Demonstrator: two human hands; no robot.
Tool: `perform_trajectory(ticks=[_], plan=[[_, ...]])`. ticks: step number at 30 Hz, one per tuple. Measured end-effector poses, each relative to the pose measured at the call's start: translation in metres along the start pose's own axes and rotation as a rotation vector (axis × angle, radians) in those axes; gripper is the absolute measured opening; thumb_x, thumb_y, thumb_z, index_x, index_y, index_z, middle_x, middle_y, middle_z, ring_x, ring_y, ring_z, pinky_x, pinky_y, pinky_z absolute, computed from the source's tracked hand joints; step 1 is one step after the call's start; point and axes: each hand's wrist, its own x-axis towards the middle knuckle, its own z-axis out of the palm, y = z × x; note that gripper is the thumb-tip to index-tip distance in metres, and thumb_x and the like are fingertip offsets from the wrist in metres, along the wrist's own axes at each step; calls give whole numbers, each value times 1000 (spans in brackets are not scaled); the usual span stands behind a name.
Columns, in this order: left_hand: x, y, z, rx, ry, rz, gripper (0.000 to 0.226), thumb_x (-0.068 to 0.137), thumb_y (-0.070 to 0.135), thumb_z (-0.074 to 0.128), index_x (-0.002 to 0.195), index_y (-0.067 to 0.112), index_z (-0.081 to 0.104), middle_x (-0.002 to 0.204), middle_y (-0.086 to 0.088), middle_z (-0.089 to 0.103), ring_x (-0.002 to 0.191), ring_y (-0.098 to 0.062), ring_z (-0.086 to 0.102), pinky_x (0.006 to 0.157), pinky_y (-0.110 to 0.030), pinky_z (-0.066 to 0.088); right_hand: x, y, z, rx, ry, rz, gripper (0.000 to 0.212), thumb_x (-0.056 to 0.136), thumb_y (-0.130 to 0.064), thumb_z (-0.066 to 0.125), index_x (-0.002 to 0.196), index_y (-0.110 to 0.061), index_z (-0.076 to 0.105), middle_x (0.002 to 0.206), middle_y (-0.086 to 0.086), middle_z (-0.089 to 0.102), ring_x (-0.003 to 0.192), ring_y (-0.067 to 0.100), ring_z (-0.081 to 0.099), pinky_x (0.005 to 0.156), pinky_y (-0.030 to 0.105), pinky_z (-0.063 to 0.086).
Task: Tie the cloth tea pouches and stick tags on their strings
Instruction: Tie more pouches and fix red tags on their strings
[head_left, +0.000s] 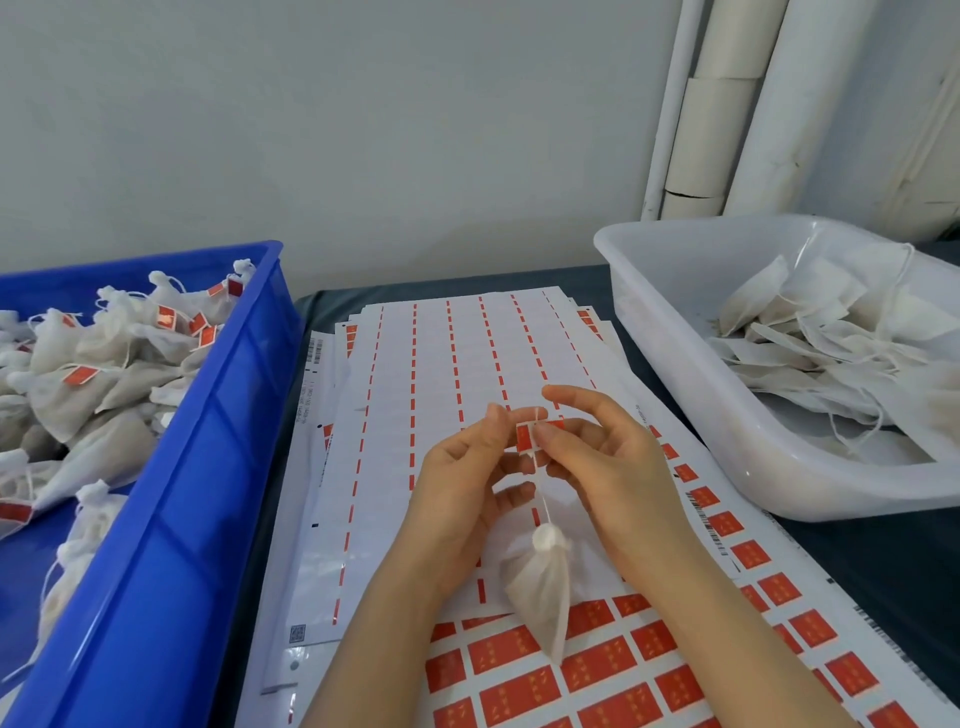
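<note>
A tied white cloth tea pouch (540, 587) hangs by its string (544, 499) above the sticker sheets. At the top of the string sits a red tag (525, 435). My left hand (462, 493) and my right hand (602, 457) meet there, and fingers of both pinch the tag on the string. The pouch's lower tip reaches down over a sheet of red stickers (623, 675).
A blue crate (218, 441) at the left holds several tagged pouches (88, 379). A white tub (727, 415) at the right holds several flat untied pouches (810, 332). Peeled sticker sheets (441, 374) cover the dark table in the middle. White pipes (727, 104) stand behind.
</note>
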Motion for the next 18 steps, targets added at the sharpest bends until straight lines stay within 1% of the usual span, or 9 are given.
perform_trajectory(ticks=[3, 6, 8, 10, 14, 16, 18], plan=[[-1, -2, 1, 29, -18, 64, 40, 66, 45, 70, 102, 28, 74, 103, -2, 73, 98, -22, 68, 80, -33, 56, 0, 0, -2, 8, 18, -8, 21, 83, -23, 66, 99, -36, 64, 83, -11, 71, 79, 6, 68, 73, 19, 55], [0, -3, 2, 23, 33, 91, 25, 78, 29, 67, 102, 32, 74, 102, -1, 73, 94, -21, 70, 75, -29, 56, -1, 0, -2, -3, 27, -8, 17, 86, -20, 63, 93, -35, 67, 85, -14, 70, 81, 6, 68, 72, 19, 55], [0, -3, 1, 11, 78, 98, 22, 85, 22, 63, 100, 34, 74, 101, -1, 73, 94, -22, 70, 75, -28, 56, 0, 0, -2, 11, 35, 2, 16, 86, -19, 62, 91, -33, 68, 88, -16, 70, 81, 7, 68, 71, 19, 55], [1, -4, 1, 5, 116, 106, 22, 87, 20, 62, 99, 34, 74, 100, -1, 73, 93, -21, 70, 74, -28, 57, 0, 0, -1, 7, 41, 5, 12, 86, -21, 62, 89, -32, 68, 88, -18, 70, 80, 7, 68, 70, 18, 55], [2, -6, 1, 9, 160, 131, 20, 85, 20, 64, 101, 29, 72, 93, -2, 74, 89, -22, 72, 75, -30, 58, -1, 0, 0, -21, 47, 1, 7, 85, -25, 63, 86, -31, 67, 83, -20, 70, 76, 3, 67, 66, 12, 52], [1, -7, 0, 19, 157, 148, 23, 81, 24, 66, 103, 29, 71, 91, -2, 75, 88, -21, 72, 73, -28, 58, -1, -1, 0, -26, 42, -1, 6, 84, -25, 64, 85, -30, 67, 80, -19, 70, 74, 3, 67, 64, 10, 51], [1, -6, 0, 16, 150, 155, 32, 74, 31, 68, 105, 28, 69, 89, -3, 75, 87, -20, 72, 71, -25, 57, -2, -1, 0, -29, 32, -7, 7, 85, -24, 64, 83, -30, 66, 77, -18, 69, 73, 2, 66, 62, 9, 49]])
